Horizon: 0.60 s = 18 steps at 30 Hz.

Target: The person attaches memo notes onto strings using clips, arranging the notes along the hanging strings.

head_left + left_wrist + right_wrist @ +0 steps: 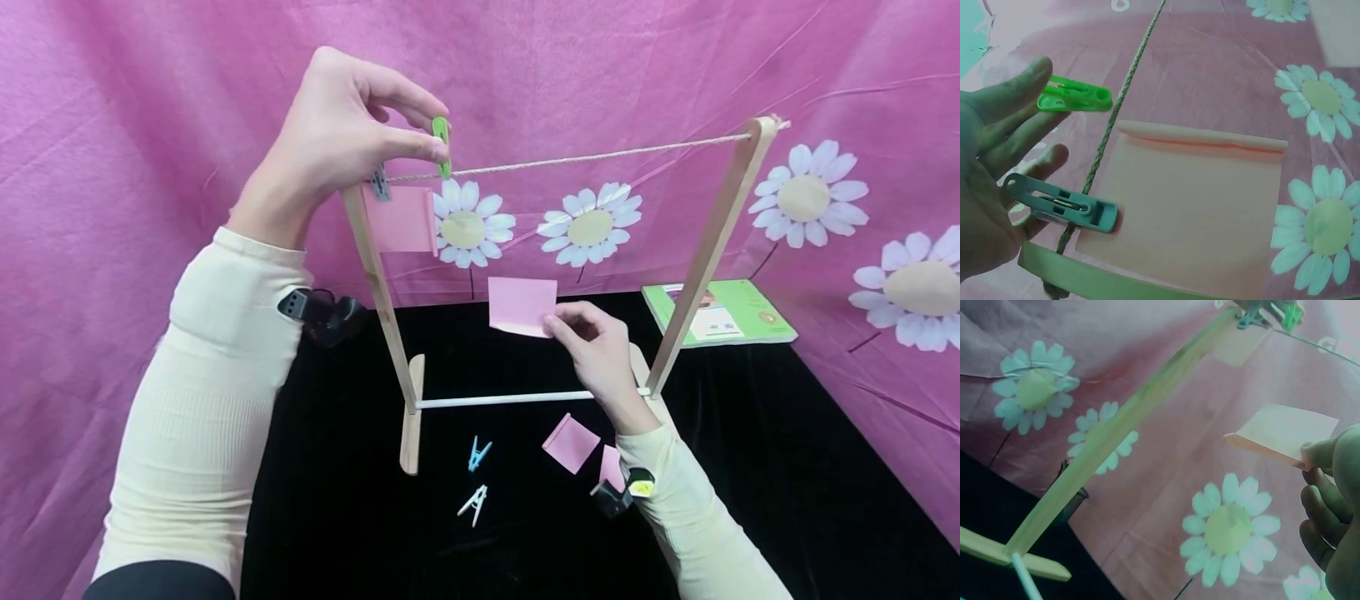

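Note:
My left hand (341,125) pinches a green clothespin (441,148) between thumb and fingers, its tip right at the rope (600,157). Beside it on the rope, a grey clothespin (1063,203) holds up a pink paper sheet (1191,206) near the left post. My right hand (600,354) pinches a second pink sheet (522,307) by its lower right corner, below the rope. That sheet's lower edge is curled, as the right wrist view also shows. The rope runs between two wooden posts (708,258).
On the black tabletop lie a blue clothespin (478,453), a white clothespin (474,504) and two pink papers (572,443), one partly covered by the right wrist. A white rod (502,400) joins the posts low down. A green book (742,312) lies at the back right.

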Motion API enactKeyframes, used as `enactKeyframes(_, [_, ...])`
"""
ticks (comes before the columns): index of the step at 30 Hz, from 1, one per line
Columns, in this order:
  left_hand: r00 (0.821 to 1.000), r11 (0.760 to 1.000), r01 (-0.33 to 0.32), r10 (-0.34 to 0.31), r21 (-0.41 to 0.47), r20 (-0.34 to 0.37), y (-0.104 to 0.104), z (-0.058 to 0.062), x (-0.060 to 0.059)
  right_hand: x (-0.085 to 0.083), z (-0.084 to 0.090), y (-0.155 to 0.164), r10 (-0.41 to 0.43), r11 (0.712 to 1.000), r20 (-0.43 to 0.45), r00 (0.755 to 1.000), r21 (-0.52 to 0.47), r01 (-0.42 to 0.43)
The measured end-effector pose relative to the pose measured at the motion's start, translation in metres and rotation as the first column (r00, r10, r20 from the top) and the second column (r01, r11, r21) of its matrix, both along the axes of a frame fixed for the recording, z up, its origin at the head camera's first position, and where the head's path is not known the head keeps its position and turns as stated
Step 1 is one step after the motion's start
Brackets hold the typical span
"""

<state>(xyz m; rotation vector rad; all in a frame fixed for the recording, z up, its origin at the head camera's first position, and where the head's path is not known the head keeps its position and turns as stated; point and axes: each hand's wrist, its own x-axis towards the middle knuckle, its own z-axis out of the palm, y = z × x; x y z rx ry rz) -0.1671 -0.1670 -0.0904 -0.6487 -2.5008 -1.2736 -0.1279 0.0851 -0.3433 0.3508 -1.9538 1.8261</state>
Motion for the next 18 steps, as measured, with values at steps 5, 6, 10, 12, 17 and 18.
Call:
enactKeyframes(5, [0.996, 0.999, -0.02, 0.016, 0.048, 0.089, 0.003, 0.002, 0.0, -0.012, 0.023, -0.008, 0.075, 0.997, -0.058, 0.995, 0.007, -0.075])
enactKeyframes(6, [0.995, 0.998, -0.024, 0.018, 0.058, 0.103, 0.004, 0.003, -0.001, -0.014, 0.027, -0.01, 0.087, 0.996, -0.068, 0.994, 0.002, -0.087])
enactKeyframes(10, [0.994, 0.997, -0.03, 0.022, 0.069, 0.106, 0.008, 0.003, -0.002, -0.022, 0.038, -0.016, 0.098, 0.995, -0.094, 0.991, -0.011, -0.099])
enactKeyframes(12, [0.995, 0.997, -0.027, 0.02, 0.071, 0.102, 0.01, 0.003, -0.002, -0.025, 0.043, -0.018, 0.084, 0.996, -0.099, 0.992, -0.009, -0.086])
enactKeyframes(17, [0.993, 0.998, -0.025, 0.019, 0.055, 0.116, 0.014, 0.002, -0.003, -0.032, 0.052, -0.023, 0.073, 0.997, -0.115, 0.991, -0.011, -0.075])
enactKeyframes(18, [0.992, 0.999, -0.029, 0.023, 0.043, 0.123, 0.014, 0.002, -0.003, -0.034, 0.053, -0.024, 0.076, 0.997, -0.119, 0.99, -0.015, -0.078])
